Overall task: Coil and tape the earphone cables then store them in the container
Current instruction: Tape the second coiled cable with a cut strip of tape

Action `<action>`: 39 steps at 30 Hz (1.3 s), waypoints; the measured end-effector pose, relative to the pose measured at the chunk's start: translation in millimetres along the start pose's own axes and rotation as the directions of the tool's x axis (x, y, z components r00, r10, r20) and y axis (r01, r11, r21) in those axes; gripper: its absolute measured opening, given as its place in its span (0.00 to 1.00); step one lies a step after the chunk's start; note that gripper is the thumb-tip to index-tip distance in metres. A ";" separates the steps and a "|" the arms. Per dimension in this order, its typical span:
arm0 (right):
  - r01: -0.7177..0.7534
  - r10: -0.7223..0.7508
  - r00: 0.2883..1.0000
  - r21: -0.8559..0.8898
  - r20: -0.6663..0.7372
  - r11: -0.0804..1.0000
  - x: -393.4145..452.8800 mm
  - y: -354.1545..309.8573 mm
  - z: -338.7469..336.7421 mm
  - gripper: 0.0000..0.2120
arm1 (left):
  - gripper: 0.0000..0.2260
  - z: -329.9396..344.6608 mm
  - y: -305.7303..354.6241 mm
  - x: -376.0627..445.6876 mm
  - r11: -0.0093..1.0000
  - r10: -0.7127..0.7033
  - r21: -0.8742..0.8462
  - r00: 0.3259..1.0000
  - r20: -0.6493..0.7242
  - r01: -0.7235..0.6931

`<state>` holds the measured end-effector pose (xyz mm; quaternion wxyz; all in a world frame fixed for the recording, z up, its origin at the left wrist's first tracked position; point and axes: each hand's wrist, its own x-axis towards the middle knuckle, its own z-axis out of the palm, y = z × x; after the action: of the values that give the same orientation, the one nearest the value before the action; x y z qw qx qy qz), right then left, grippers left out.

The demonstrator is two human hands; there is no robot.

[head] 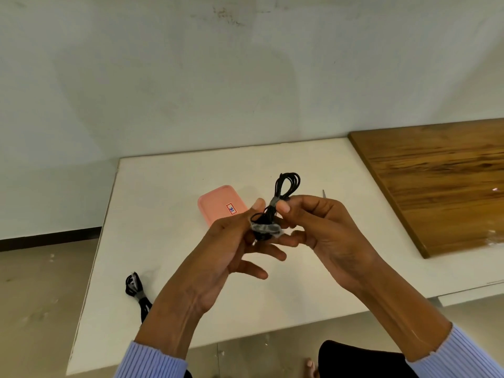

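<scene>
- Earphone cable bundle (286, 186), black, is held above the white table (169, 241) between both hands, its looped end standing up clear of the fingers.
- Left hand (231, 246) pinches the lower end of the bundle, where clear tape (266, 229) is wrapped; its other fingers are spread loose.
- Right hand (321, 227) pinches the middle of the bundle between thumb and forefinger, at a grey band of tape (274, 201).
- Handling, as judged: the cable is light, thin and limp; loops will spring apart if released, so the taped bands are the sound places to grip. The plug and earbuds look small and should not be pulled.
- Count: two bundles in view, one in hand and a second bundle (136, 290) lying near the left table edge, well apart and apparently taped already.
- Count: one pink container (215, 203), lid closed, on the table just behind the hands.
- A wooden board (436, 181) lies to the right.
</scene>
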<state>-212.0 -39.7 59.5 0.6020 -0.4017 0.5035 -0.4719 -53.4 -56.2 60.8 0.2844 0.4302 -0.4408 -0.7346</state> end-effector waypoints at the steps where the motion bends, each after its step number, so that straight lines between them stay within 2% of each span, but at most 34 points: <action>1: 0.005 -0.006 0.999 -0.033 -0.032 0.999 0.1 -0.4 -0.6 0.09 | 0.20 -0.8 -1.0 0.6 0.999 0.004 0.054 1.000 -0.021 -0.003; 3: 0.023 -0.029 0.998 -0.098 -0.061 0.995 0.3 0.4 -1.6 0.11 | 0.21 -1.5 -1.8 0.1 0.996 0.028 0.084 0.999 -0.046 -0.024; 7: 0.003 -0.009 0.999 -0.131 -0.045 0.991 0.5 2.4 -2.8 0.18 | 0.13 -1.9 -0.3 -0.6 0.996 0.074 0.046 0.997 -0.024 -0.073; 10: -0.077 0.077 0.996 -0.022 0.033 0.997 0.5 2.3 -3.4 0.14 | 0.09 -1.1 0.4 -0.3 0.995 0.075 -0.073 0.996 0.037 -0.072; 14: -0.085 0.076 0.982 0.042 0.172 0.996 -0.8 -2.3 -2.5 0.07 | 0.09 -2.8 -1.7 -0.1 0.974 0.095 -0.219 0.986 0.137 -0.063; 17: -0.063 0.055 0.980 0.036 0.193 0.997 -2.4 -3.6 -3.2 0.08 | 0.12 -6.5 -4.7 1.3 0.963 0.102 -0.263 0.979 0.177 -0.053; 20: -0.036 0.027 0.966 0.031 0.256 0.999 -3.2 -2.6 -1.3 0.11 | 0.11 -8.6 -6.5 2.7 0.964 0.106 -0.262 0.975 0.196 -0.052; 24: 0.023 -0.036 0.979 0.066 0.202 0.998 -0.4 1.9 -0.8 0.10 | 0.09 -8.3 -7.6 4.1 0.959 0.109 -0.281 0.973 0.203 -0.049; 28: 0.057 -0.070 0.991 0.113 0.116 0.992 -0.8 -0.2 0.9 0.08 | 0.13 -3.2 -5.8 4.4 0.985 0.074 -0.167 0.989 0.130 -0.052; 33: 0.094 -0.108 0.990 0.144 0.088 0.985 1.2 -0.6 -0.7 0.06 | 0.17 -2.9 -9.5 8.1 0.997 0.081 0.014 0.997 0.015 -0.081; 36: 0.083 -0.096 0.992 0.152 0.084 0.985 1.2 0.3 -0.5 0.07 | 0.15 -11.3 -17.1 8.3 0.986 0.140 0.120 0.964 -0.225 -0.116; 39: 0.042 -0.049 0.996 0.094 0.078 0.995 2.9 2.5 6.0 0.07 | 0.15 -28.2 -26.2 3.3 0.962 0.240 0.230 0.847 -0.474 -0.144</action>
<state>-205.6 -41.9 57.4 0.6286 -0.4033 0.4475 -0.4919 -31.1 -58.4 29.3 0.4192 0.5829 -0.4602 -0.5221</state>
